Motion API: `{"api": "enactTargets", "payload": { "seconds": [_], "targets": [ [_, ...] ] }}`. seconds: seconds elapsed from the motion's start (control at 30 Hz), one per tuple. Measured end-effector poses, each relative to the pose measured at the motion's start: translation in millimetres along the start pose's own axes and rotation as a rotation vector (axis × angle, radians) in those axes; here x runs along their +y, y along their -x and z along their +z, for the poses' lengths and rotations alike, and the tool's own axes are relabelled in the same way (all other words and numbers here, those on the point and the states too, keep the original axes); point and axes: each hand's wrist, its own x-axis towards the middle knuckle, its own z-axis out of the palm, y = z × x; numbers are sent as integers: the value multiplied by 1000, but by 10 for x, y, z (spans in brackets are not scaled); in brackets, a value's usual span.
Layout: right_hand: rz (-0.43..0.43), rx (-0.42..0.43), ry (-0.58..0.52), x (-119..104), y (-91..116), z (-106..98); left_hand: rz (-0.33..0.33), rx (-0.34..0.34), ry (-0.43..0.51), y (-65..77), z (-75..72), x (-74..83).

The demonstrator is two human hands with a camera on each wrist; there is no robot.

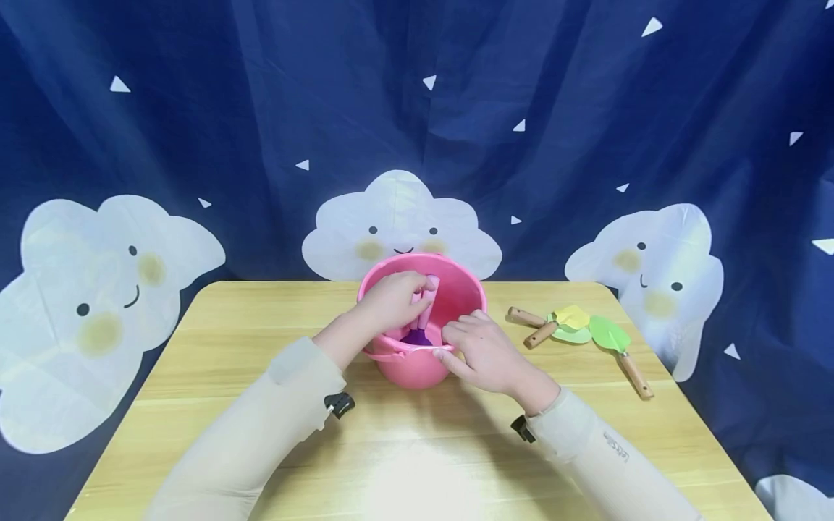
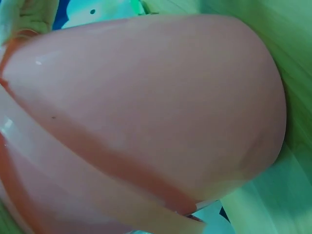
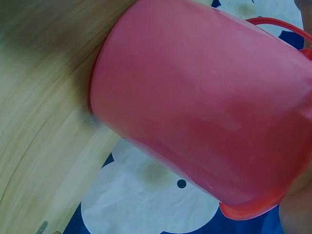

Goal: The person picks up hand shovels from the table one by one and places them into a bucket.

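A pink bucket stands on a wooden tabletop. Inside it, the left hand has its fingers grasping a pink-handled purple tool; the right hand's fingers grip the rim, near three wooden-handled tools.

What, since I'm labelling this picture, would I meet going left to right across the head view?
Left cloud → left hand → right hand → yellow tool → bright green tool. The bucket overlaps both hands, so it is left out.
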Motion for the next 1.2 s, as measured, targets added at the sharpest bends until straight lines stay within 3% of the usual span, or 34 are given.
{"api": "enactTargets", "payload": {
  "seconds": [0.13, 0.3, 0.53, 0.9, 1.2],
  "targets": [
    [-2, 1, 3, 6, 2, 11, 16, 88, -71, 133, 0, 26],
    [9, -7, -4, -1, 3, 9, 29, 140, -79, 283, 28, 53],
    [12, -10, -2, -6, 4, 14, -4, 188, -73, 507, 72, 86],
    [14, 15, -2, 2, 14, 2, 108, 317, -199, 759, 203, 58],
    [10, 21, 2, 11, 12, 16, 144, 263, -297, 860, 249, 36]
  ]
}}
